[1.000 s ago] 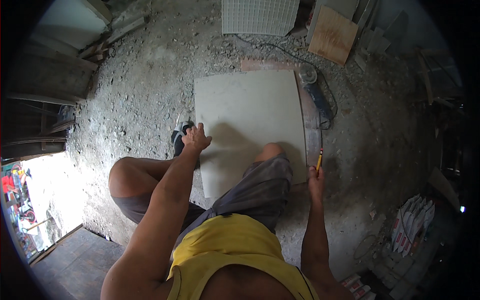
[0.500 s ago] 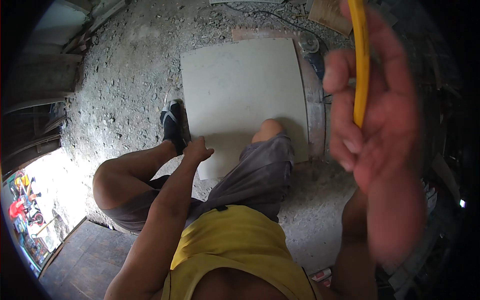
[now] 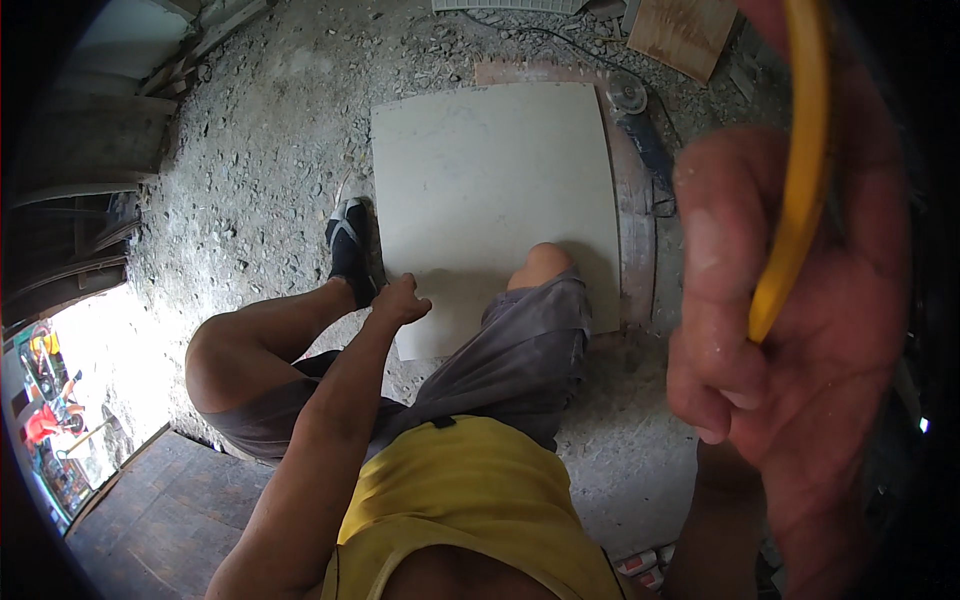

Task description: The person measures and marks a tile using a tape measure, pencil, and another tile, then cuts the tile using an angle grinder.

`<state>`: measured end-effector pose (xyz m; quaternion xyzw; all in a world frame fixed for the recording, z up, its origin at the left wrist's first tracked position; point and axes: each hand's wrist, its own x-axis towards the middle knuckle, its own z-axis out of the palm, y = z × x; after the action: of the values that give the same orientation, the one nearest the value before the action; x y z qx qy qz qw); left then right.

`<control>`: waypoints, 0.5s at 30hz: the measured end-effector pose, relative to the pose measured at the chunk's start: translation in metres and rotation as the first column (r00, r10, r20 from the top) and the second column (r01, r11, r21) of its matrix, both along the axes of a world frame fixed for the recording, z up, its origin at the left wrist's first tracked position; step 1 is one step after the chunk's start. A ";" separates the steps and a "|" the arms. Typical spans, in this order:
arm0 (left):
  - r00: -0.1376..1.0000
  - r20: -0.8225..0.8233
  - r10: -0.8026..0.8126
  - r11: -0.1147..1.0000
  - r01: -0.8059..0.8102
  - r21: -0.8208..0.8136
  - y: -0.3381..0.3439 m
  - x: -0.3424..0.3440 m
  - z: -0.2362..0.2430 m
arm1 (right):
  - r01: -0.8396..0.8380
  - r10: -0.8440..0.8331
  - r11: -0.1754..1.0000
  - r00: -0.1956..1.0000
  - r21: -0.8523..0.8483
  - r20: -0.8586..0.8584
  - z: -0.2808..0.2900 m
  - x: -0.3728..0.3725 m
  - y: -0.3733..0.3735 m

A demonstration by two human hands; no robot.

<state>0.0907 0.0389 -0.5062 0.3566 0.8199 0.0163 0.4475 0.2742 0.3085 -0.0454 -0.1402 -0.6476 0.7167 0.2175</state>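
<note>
There are two hands (image 3: 402, 300) (image 3: 825, 370), one pale board (image 3: 490, 180), one grinder (image 3: 645, 142) and apparently one blurred yellow pencil (image 3: 808, 160).

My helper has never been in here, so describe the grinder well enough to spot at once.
Start from the big pale board on the floor. In this view, between its right edge and the right hand, near the top corner, lies the grinder. Its round grey head and dark blue body set it apart from the flat plywood beyond.

Loose gravel (image 3: 300, 75) litters the floor (image 3: 625, 465) near a plywood piece (image 3: 684, 38) and white panel (image 3: 507, 5).
</note>
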 end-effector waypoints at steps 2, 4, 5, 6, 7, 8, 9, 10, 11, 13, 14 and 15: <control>0.989 0.085 0.117 0.980 -0.101 -0.173 0.001 -0.002 0.014 | 0.002 -0.002 1.000 1.000 -0.004 -0.004 0.001 0.004 0.001; 0.986 0.115 0.117 0.980 -0.096 -0.175 0.003 -0.005 0.030 | 0.008 -0.008 1.000 1.000 -0.003 -0.008 0.001 0.007 0.002; 0.982 0.142 0.123 0.983 -0.101 -0.154 0.004 -0.004 0.035 | 0.010 -0.010 1.000 1.000 -0.003 -0.007 0.001 0.008 0.004; 0.977 0.171 0.128 0.985 -0.106 -0.135 0.005 -0.003 0.039 | 0.010 -0.010 1.000 1.000 -0.003 -0.006 0.001 0.010 0.004; 0.971 0.201 0.132 0.981 -0.098 -0.168 0.005 -0.003 0.041 | 0.016 -0.016 1.000 1.000 -0.001 -0.005 0.001 0.011 0.005; 0.969 0.198 0.150 0.975 -0.111 -0.194 0.005 -0.001 0.041 | 0.019 -0.019 1.000 1.000 0.002 -0.003 0.002 0.013 0.006; 0.968 0.200 0.155 0.973 -0.115 -0.200 0.007 0.000 0.039 | 0.015 -0.015 1.000 1.000 0.001 -0.009 0.004 0.015 0.007; 0.961 0.209 0.182 0.967 -0.137 -0.216 0.009 0.001 0.036 | 0.018 -0.018 1.000 1.000 0.004 -0.009 0.005 0.017 0.007; 0.967 0.199 0.162 0.972 -0.122 -0.199 0.011 0.002 0.034 | 0.022 -0.022 1.000 1.000 0.005 -0.010 0.008 0.020 0.009; 1.000 -0.001 0.025 0.996 -0.025 0.090 0.020 0.004 0.029 | 0.033 -0.033 0.999 0.999 0.005 -0.010 0.012 0.025 0.012; 0.997 -0.056 0.048 0.999 -0.047 0.009 0.022 0.005 0.030 | 0.042 -0.042 0.999 0.999 0.006 -0.019 0.012 0.028 0.015; 0.994 -0.103 0.034 0.999 -0.029 0.044 0.029 0.006 0.029 | 0.059 -0.059 0.998 0.998 -0.007 -0.037 0.009 0.031 0.019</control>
<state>0.0964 0.0680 -0.4772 0.3534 0.8471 0.0221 0.3963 0.3050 0.3271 -0.0359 -0.1465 -0.6369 0.7144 0.2502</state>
